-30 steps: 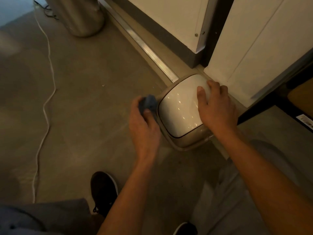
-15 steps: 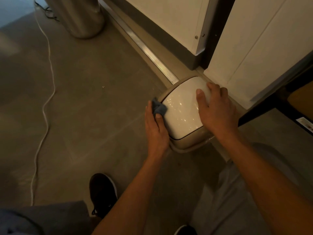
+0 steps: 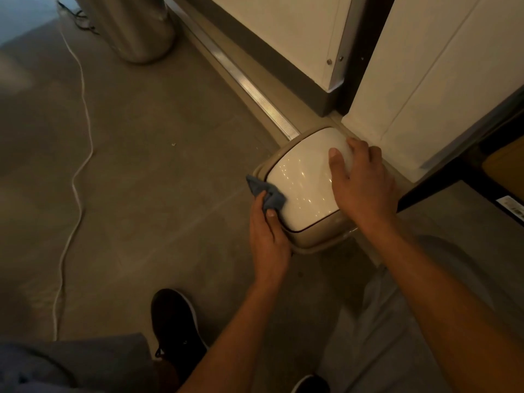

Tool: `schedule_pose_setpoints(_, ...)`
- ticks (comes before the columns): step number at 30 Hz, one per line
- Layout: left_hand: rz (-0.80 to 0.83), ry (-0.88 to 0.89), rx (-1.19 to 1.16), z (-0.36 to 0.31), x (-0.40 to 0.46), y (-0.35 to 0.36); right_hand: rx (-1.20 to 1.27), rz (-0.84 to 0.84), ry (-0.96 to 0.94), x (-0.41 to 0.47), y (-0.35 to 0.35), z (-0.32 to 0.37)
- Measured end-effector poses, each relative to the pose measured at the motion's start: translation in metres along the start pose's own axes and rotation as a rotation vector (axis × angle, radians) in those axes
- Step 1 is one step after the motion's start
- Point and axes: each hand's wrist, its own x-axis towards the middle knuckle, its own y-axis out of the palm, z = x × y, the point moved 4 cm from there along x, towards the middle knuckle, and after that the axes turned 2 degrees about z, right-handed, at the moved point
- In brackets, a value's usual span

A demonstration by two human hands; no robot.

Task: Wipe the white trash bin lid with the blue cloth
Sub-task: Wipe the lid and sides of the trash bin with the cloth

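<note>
Now the left hand (image 3: 268, 236) has carried the blue cloth (image 3: 265, 191) from beside the bin up onto the left edge of the white trash bin lid (image 3: 303, 182); a second ago it was off the rim, so wiping has likely only begun. Its fingers pinch the bunched cloth against the lid. The right hand (image 3: 361, 182) rests spread on the lid's right side, fingers relaxed, holding nothing. One beige bin (image 3: 314, 239) stands on the floor (image 3: 158, 171) by a white cabinet (image 3: 425, 80); one cloth, one white cable (image 3: 82, 154), one steel cylinder (image 3: 133, 26), two dark shoes (image 3: 175, 324).
</note>
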Motion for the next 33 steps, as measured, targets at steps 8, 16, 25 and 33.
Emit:
schedule_pose_setpoints(8, -0.035, -0.049, 0.011, -0.013, 0.047, -0.005, 0.009, -0.025, 0.002, 0.0, 0.0, 0.002)
schedule_pose_setpoints(16, 0.042, 0.004, 0.052, 0.001, -0.033, -0.003, -0.013, -0.03, 0.003, 0.0, 0.001, 0.001)
schedule_pose_setpoints(25, -0.002, 0.024, 0.139, -0.008, 0.004, -0.016, -0.008, -0.035, 0.008, 0.0, 0.001, 0.001)
schedule_pose_setpoints(33, 0.003, 0.048, 0.221, -0.005, -0.012, -0.024, 0.015, -0.006, -0.03, 0.001, 0.001, 0.004)
